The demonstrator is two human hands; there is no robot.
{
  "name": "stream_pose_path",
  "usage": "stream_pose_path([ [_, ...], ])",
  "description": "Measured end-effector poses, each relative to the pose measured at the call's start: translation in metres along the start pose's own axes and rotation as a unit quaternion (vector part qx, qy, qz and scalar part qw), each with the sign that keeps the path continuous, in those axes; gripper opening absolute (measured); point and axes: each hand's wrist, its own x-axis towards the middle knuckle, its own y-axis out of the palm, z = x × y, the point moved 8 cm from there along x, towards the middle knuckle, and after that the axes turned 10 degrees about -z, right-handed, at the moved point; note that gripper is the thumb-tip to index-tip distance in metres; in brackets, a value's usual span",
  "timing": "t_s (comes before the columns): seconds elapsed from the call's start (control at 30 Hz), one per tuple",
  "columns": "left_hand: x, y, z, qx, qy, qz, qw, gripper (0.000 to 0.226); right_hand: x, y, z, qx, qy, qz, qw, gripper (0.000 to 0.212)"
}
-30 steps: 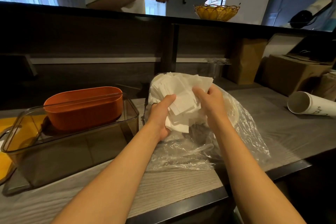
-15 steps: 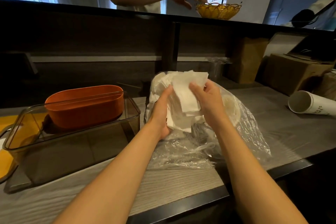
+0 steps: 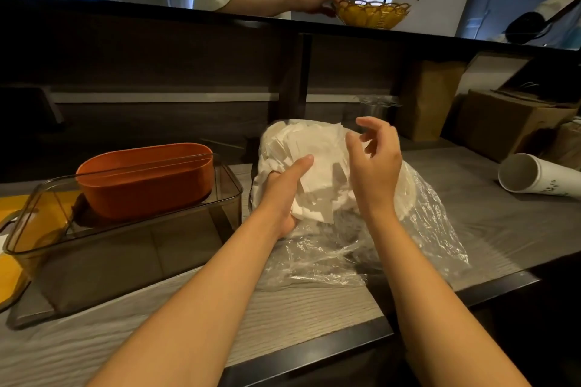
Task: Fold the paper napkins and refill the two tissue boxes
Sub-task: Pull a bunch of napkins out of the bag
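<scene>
A loose stack of white paper napkins (image 3: pixel 317 163) stands in an opened clear plastic bag (image 3: pixel 418 223) at the counter's middle. My left hand (image 3: pixel 283 195) grips the stack from its left and underside, thumb lying across the front sheets. My right hand (image 3: pixel 374 163) hovers just right of the stack, fingers loosely spread and holding nothing. To the left an orange oval tissue box (image 3: pixel 144 179) sits inside a smoky transparent rectangular box (image 3: pixel 125 229).
A white paper cup (image 3: pixel 534 176) lies on its side at the right, with cardboard boxes (image 3: pixel 503 122) and a brown paper bag (image 3: pixel 430 97) behind it. Across the raised ledge another person's hand touches a yellow wicker basket (image 3: pixel 371 14). The counter's dark front edge (image 3: pixel 314 352) runs below my arms.
My right hand has let go of the napkins and lifted off to the right with fingers spread. My left hand keeps holding the stack. The person behind has reached the basket.
</scene>
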Motion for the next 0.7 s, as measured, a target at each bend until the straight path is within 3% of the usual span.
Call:
stream_pose_path([
  [0.07,-0.001,0.000,0.000,-0.003,-0.003,0.006,1.000,0.041,-0.006,0.013,0.006,-0.002,-0.022,0.073,0.997,0.020],
  [0.17,-0.003,0.002,0.000,-0.016,-0.012,0.023,1.000,0.044,-0.018,0.033,-0.007,-0.062,0.024,0.181,0.981,0.041],
  [0.23,-0.006,0.004,-0.002,-0.022,-0.020,0.038,0.999,0.045,-0.020,0.035,-0.017,-0.077,0.067,0.211,0.972,0.050],
  [0.33,-0.007,0.008,-0.002,-0.027,-0.020,0.064,0.997,0.045,-0.021,0.037,-0.022,-0.051,0.104,0.231,0.966,0.037],
  [0.53,-0.004,0.005,-0.001,-0.002,-0.021,0.045,0.999,0.042,-0.014,0.028,-0.030,-0.027,0.152,0.175,0.972,0.012],
  [0.7,0.002,0.001,0.004,0.017,-0.019,0.007,1.000,0.029,-0.015,0.020,-0.036,0.040,0.256,0.128,0.957,0.011],
])
